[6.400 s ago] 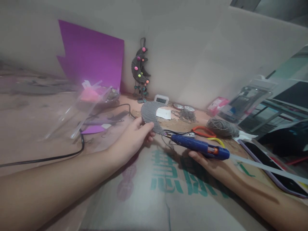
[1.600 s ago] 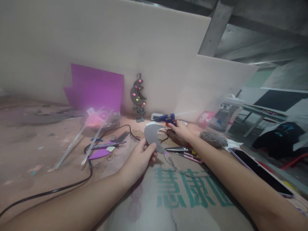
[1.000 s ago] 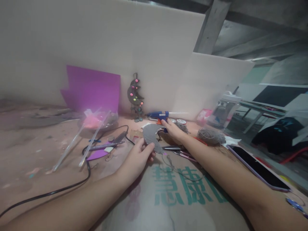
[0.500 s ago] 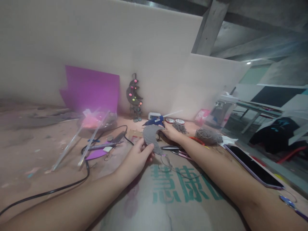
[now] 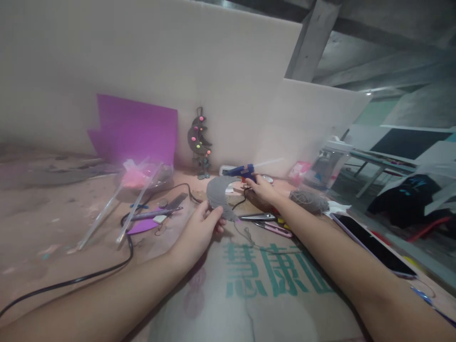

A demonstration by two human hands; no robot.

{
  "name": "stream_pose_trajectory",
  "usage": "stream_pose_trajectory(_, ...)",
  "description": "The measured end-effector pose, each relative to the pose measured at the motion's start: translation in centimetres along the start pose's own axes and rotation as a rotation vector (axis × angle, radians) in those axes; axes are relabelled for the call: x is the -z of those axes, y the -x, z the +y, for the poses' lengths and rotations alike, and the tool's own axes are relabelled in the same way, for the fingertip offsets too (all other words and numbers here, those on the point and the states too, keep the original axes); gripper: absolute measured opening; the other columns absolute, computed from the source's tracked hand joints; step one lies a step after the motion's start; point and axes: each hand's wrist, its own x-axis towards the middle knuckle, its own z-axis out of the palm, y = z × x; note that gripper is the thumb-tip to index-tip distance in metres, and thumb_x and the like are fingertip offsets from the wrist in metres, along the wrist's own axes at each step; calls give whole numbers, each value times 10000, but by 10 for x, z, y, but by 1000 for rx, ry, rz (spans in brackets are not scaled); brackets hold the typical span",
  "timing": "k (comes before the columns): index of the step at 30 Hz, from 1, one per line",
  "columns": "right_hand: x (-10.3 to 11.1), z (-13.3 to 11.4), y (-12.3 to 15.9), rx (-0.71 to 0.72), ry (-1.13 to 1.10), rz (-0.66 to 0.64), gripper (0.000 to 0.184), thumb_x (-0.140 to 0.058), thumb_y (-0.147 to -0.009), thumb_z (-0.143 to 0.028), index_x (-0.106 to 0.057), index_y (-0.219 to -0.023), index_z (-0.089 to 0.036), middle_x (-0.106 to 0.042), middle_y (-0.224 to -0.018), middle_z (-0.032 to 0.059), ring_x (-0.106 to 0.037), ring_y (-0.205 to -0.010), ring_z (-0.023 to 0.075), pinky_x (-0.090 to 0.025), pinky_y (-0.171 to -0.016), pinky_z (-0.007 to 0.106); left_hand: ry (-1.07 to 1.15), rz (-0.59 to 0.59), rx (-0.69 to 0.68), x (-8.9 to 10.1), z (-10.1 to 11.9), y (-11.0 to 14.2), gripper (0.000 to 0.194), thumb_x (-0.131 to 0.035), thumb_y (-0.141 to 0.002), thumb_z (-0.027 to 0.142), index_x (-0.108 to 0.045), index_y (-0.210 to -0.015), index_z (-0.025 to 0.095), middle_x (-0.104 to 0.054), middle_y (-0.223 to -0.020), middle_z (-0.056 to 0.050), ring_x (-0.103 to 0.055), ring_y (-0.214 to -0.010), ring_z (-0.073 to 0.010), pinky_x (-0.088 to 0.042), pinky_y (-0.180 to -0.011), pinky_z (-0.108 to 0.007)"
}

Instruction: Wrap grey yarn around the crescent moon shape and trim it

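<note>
My left hand [image 5: 199, 230] pinches the lower edge of a grey yarn-wrapped crescent [image 5: 216, 194], holding it just above the cardboard. A loose grey yarn tail [image 5: 249, 237] trails from the crescent over the cardboard. My right hand [image 5: 261, 189] reaches to the back of the table, its fingers closed on the grip of a blue glue gun [image 5: 240, 170] that stands with a clear glue stick poking out to the right. The gun's nozzle points left, a little behind the crescent.
Cardboard with green print [image 5: 270, 275] covers the near table. Scissors [image 5: 261, 217] and a grey yarn ball [image 5: 309, 200] lie right of the hands, a phone [image 5: 370, 244] further right. A black cable [image 5: 107, 266], clear glue sticks [image 5: 103, 213], purple sheet [image 5: 137, 128] and a finished moon ornament [image 5: 198, 137] are left and behind.
My right hand has carried the glue gun from near the cardboard to the back of the table and set it upright. My left hand has lifted the crescent slightly to the left.
</note>
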Motion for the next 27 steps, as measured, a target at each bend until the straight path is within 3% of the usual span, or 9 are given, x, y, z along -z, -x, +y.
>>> stream_pose_trajectory(5,10,8,-3,-10,155,-78,328,-577,-887,-378,-624,-1116,-147,-726,-1042,106,-669,-891,218,-463,-754,270,21,4,8,0,1,1,233,-619,-787,378,-541,-861,172,-584,-653,27,-518,-535,-83,-406,-510,-186)
stream_pose_trajectory(10,44,-3,-2,14,306,-108,283,-664,-817,-391,-718,-1002,-183,-749,-947,108,-677,-859,256,-453,-766,304,1,7,-2,1,-1,0,223,-618,-796,370,-527,-827,168,-589,-641,21,-528,-532,-87,-422,-521,-192)
stream_pose_trajectory(13,62,-21,22,62,320,-109,283,-597,-867,-434,-735,-968,-207,-748,-973,82,-665,-916,249,-450,-800,304,-4,-2,-4,2,-1,0,219,-608,-809,364,-531,-853,164,-591,-649,17,-529,-531,-89,-418,-513,-193)
stream_pose_trajectory(15,65,-35,50,202,227,-59,328,-497,-930,-436,-731,-961,-207,-742,-990,58,-659,-912,227,-450,-795,298,-8,-11,-7,2,-1,0,214,-601,-817,353,-539,-893,163,-583,-656,23,-521,-524,-90,-420,-509,-199)
stream_pose_trajectory(18,59,-51,96,296,143,-122,319,-476,-946,-404,-717,-894,-203,-732,-851,37,-645,-779,194,-446,-711,288,-27,-21,-33,2,1,2,217,-598,-824,339,-555,-941,162,-582,-677,24,-530,-549,-96,-431,-528,-206)
stream_pose_trajectory(21,46,-53,130,373,228,-135,283,-564,-901,-439,-691,-871,-188,-705,-839,61,-617,-777,212,-430,-694,313,-82,-21,-28,2,3,4,217,-611,-818,354,-555,-904,162,-596,-691,16,-546,-569,-106,-433,-543,-216)
stream_pose_trajectory(24,32,-50,143,498,279,-151,319,-613,-867,-483,-660,-866,-167,-670,-843,84,-584,-809,230,-416,-724,336,-108,15,-23,2,3,4,205,-626,-802,352,-533,-836,172,-613,-685,10,-552,-562,-112,-426,-542,-222)
stream_pose_trajectory(27,21,-47,141,542,195,-177,219,-540,-937,-355,-634,-858,-173,-648,-831,63,-557,-789,193,-404,-727,306,-139,2,-44,2,3,4,192,-619,-801,350,-527,-801,181,-620,-681,11,-556,-571,-119,-424,-551,-228)
